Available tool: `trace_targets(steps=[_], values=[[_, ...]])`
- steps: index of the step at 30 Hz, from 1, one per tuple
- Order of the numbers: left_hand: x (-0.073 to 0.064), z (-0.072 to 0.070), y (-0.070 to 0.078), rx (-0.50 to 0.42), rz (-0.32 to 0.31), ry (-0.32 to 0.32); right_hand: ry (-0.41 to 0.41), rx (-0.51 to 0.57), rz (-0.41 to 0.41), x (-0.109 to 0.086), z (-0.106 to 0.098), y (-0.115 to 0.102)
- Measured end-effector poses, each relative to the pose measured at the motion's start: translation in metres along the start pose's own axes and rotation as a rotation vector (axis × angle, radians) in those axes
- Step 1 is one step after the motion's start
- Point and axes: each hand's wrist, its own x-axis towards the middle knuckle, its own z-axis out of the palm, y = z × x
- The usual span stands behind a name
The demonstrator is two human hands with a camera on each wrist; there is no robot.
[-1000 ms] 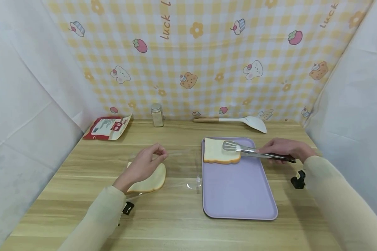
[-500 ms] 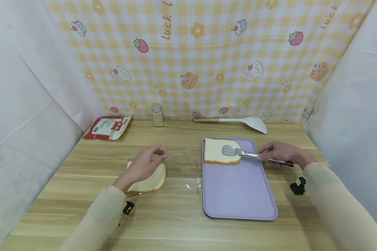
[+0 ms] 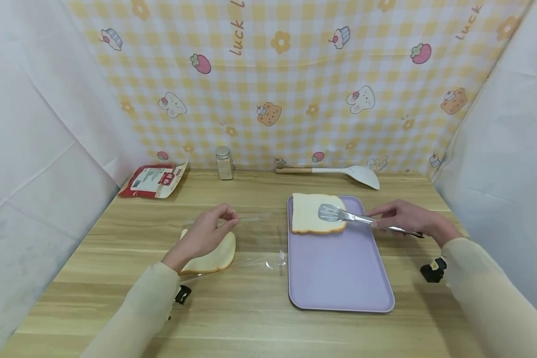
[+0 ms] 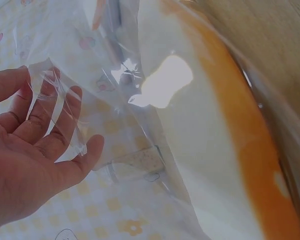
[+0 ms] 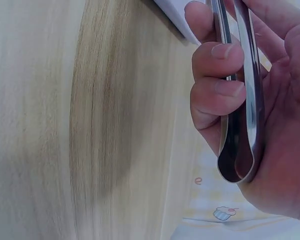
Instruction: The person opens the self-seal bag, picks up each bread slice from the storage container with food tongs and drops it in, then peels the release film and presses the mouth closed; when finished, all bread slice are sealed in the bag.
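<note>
My left hand (image 3: 206,233) pinches the upper edge of a clear plastic bag (image 3: 259,246). Inside that bag lies a bread slice (image 3: 219,256) with an orange-brown crust, partly hidden by the hand; the left wrist view shows the film (image 4: 65,92) at the fingertips. On the right, my right hand (image 3: 402,218) grips metal tongs (image 3: 351,217), its fingers curled round their arms in the right wrist view. The tongs' slotted head lies over another bread slice (image 3: 304,211), at the back of a lilac tray (image 3: 340,278). The lower tong head is hidden.
Along the back stand or lie a red-and-cream packet (image 3: 152,181), a small glass shaker (image 3: 224,164) and a white spatula (image 3: 362,175) with a wooden handle. A checked cloth (image 3: 268,74) hangs behind the wooden table (image 3: 250,318).
My right hand has turned the tongs, then shifted slightly right. The bread slice between them has shifted slightly right and appears a little raised. My left hand has stayed in place.
</note>
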Motion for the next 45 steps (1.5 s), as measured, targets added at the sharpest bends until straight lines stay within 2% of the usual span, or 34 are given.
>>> trace_targets(steps=[6,13,20,24,33,37,45], values=[[0.002,0.0,0.001,-0.006,0.0,-0.004,0.006,0.018,-0.019,-0.01,0.001,-0.001],[0.002,0.0,0.003,-0.018,-0.007,-0.007,0.016,0.017,-0.038,-0.022,0.007,-0.012],[0.003,-0.001,0.001,-0.023,-0.012,-0.004,0.033,0.033,-0.136,-0.032,0.02,-0.029],[0.004,-0.001,0.001,-0.029,-0.013,-0.006,0.072,-0.01,-0.15,-0.034,0.03,-0.037],[0.004,-0.001,0.002,-0.041,-0.017,-0.004,0.145,-0.109,-0.16,-0.034,0.046,-0.04],[0.004,-0.001,0.002,-0.039,-0.014,0.004,0.125,-0.1,-0.188,-0.034,0.051,-0.041],[0.003,0.0,0.002,-0.05,-0.023,0.008,0.014,0.0,-0.199,-0.032,0.056,-0.04]])
